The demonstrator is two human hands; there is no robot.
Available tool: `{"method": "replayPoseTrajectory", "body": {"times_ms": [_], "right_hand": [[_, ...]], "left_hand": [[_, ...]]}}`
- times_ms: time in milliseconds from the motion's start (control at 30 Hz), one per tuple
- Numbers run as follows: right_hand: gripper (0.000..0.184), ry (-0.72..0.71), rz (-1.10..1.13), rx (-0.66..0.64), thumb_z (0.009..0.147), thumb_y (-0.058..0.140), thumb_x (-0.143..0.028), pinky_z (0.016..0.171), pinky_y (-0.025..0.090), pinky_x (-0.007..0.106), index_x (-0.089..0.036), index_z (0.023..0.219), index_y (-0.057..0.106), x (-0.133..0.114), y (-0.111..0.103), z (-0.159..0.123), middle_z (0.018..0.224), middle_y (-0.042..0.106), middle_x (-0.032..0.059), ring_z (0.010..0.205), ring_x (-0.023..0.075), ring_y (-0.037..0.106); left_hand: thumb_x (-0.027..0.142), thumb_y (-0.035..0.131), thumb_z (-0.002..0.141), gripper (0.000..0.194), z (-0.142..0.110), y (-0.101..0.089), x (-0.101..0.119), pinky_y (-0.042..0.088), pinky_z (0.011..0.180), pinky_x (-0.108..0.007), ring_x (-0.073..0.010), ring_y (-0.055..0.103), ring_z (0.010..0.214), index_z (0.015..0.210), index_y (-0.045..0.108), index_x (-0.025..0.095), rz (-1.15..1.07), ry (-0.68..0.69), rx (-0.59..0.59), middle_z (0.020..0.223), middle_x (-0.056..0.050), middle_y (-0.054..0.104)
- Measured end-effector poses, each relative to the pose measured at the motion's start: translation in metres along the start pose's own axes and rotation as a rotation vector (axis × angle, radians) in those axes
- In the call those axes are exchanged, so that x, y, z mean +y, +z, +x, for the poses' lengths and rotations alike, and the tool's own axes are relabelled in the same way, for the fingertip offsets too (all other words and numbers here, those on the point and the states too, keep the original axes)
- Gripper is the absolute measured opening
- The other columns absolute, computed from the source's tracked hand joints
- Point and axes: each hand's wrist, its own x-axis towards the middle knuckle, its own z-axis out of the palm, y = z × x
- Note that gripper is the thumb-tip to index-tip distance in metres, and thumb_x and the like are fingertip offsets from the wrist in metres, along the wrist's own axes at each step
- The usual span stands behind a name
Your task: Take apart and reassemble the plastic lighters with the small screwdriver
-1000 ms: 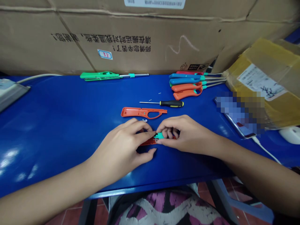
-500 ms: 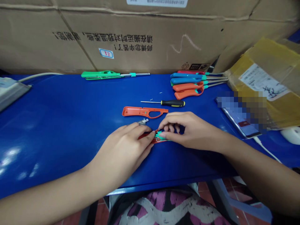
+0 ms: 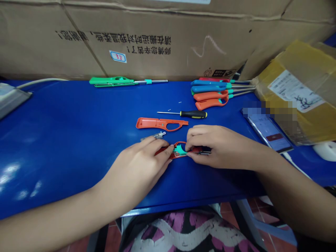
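An orange lighter half-shell lies on the table, with a teal trigger and a thin wire set in it. My left hand covers its left end, thumb and index finger closed on it beside the trigger. Over its right part, my right hand pinches the shell just right of the trigger, with a metal tube showing under the fingers. A clear lighter fuel tank with a white valve end lies beyond my left fingers. Farther back is the other orange half-shell, hollow side up.
Behind the half-shell lie a black and yellow screwdriver and two tiny screws. A green lighter and several coloured lighters rest by the large carton. At right are a phone and a taped yellow-brown box.
My right hand has shifted right along the shell, away from the teal trigger, uncovering the trigger and the orange loop. My left hand stays in place.
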Motion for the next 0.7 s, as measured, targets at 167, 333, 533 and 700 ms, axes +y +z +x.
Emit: {"method": "replayPoseTrajectory", "body": {"times_ms": [167, 333, 533, 700], "right_hand": [[0.005, 0.099, -0.034, -0.066, 0.088, 0.064, -0.025, 0.074, 0.041, 0.030, -0.021, 0.091, 0.065, 0.002, -0.011, -0.007, 0.096, 0.066, 0.0006, 0.086, 0.0163, 0.059], [0.007, 0.122, -0.052, -0.114, 0.091, 0.062, -0.026, 0.077, 0.041, 0.030, -0.022, 0.088, 0.066, 0.005, -0.013, -0.010, 0.096, 0.067, 0.0001, 0.090, 0.0167, 0.061], [0.002, 0.124, 0.028, -0.101, 0.092, 0.061, -0.023, 0.074, 0.041, 0.028, -0.022, 0.093, 0.062, 0.005, -0.012, -0.011, 0.099, 0.066, -0.0008, 0.087, 0.0144, 0.059], [0.002, 0.108, 0.059, -0.120, 0.093, 0.059, -0.024, 0.072, 0.040, 0.028, -0.024, 0.091, 0.060, 0.006, -0.016, -0.014, 0.098, 0.066, -0.0017, 0.086, 0.0139, 0.058]], "left_hand": [[0.027, 0.051, 0.102, 0.026, 0.001, 0.001, -0.001, 0.062, 0.074, -0.046, -0.0273, 0.067, 0.091, 0.115, 0.072, 0.018, 0.000, 0.000, 0.008, 0.101, -0.008, 0.070], [0.026, 0.051, 0.102, 0.026, 0.002, 0.001, -0.002, 0.061, 0.075, -0.044, -0.0259, 0.067, 0.089, 0.116, 0.072, 0.018, -0.003, 0.009, 0.006, 0.099, -0.007, 0.070], [0.026, 0.052, 0.101, 0.025, 0.001, 0.001, -0.002, 0.060, 0.075, -0.046, -0.0266, 0.068, 0.088, 0.113, 0.073, 0.018, 0.008, 0.011, 0.007, 0.099, -0.006, 0.071], [0.026, 0.052, 0.102, 0.025, 0.002, 0.000, -0.002, 0.061, 0.075, -0.046, -0.0267, 0.067, 0.090, 0.115, 0.072, 0.018, 0.002, 0.018, 0.010, 0.100, -0.006, 0.071]]}}
